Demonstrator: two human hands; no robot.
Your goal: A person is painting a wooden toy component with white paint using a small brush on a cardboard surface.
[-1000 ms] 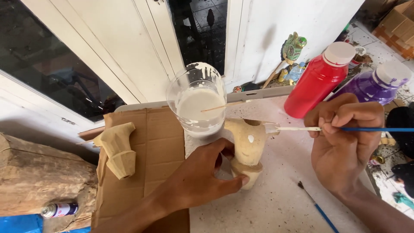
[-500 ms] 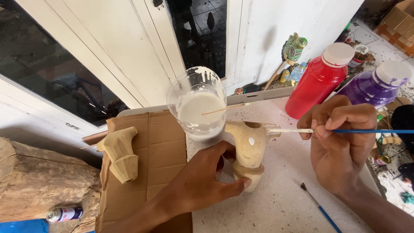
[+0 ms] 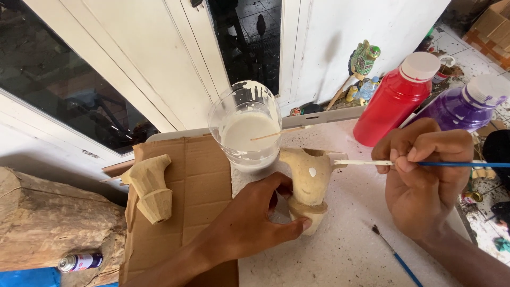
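We find the carved wooden figure (image 3: 309, 183) just right of the frame's centre, standing upright on the speckled white table (image 3: 350, 250). A small dab of white paint shows on its upper front. Our left hand (image 3: 255, 220) grips the figure low down: the thumb presses against its base and the fingers curl behind its narrow waist. Our right hand (image 3: 422, 178), at the right of the frame, is pinched closed on a blue-handled paintbrush (image 3: 425, 163) held level; its white-coated tip touches the figure's stub arm on the right side.

Directly behind the figure, at upper centre, we see a clear plastic cup (image 3: 247, 130) holding white paint, with a thin wooden stick (image 3: 279, 133) resting across it and paint runs on its rim. A second carved wooden figure (image 3: 150, 186) lies tilted on a sheet of brown cardboard (image 3: 199, 186) at the left of centre, well apart from both hands. A red paint bottle (image 3: 396, 101) and a purple paint bottle (image 3: 467, 103), both with white caps, stand at upper right. A spare brush (image 3: 396, 255) lies on the table at lower right. At the left edge we note a rough log (image 3: 48, 226), with a small spray can (image 3: 79, 261) lying below it. White door frames with dark glass fill the upper part of the frame.
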